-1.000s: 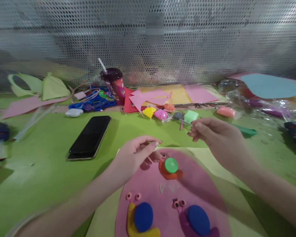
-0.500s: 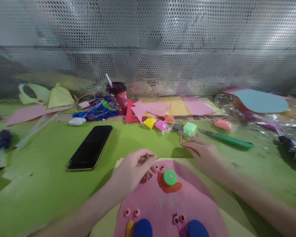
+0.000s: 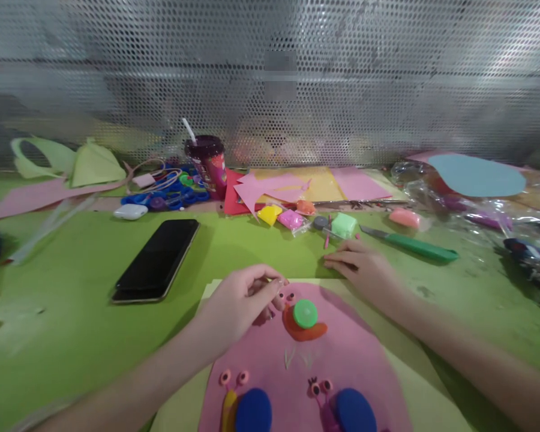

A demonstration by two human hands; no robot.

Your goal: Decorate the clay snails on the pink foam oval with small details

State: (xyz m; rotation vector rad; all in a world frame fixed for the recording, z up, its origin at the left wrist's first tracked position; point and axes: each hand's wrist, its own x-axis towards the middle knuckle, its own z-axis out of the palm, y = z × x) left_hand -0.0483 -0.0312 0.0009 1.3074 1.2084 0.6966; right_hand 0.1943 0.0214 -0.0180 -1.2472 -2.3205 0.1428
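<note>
- Print is borne by the cup [image 3: 210, 172], unreadable.
- The pink sheet [image 3: 306, 372] is overhung by the left hand [image 3: 240, 300], thumb and forefinger nearly joined; any hold cannot be told.
- Near the green packet [image 3: 343, 226], the right hand's [image 3: 371, 273] grip cannot be told.

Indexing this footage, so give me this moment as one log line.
left hand: over pink oval, beside orange snail | right hand: near mint block | rest: phone, cup

Left of the pink paper [image 3: 342, 354], a hand could slide over bare green table up to the black phone [image 3: 157, 261], which blocks the way. Past the pink paper's far edge, little clay lumps [image 3: 291, 219] and a green knife [image 3: 420, 246] get in the way.
</note>
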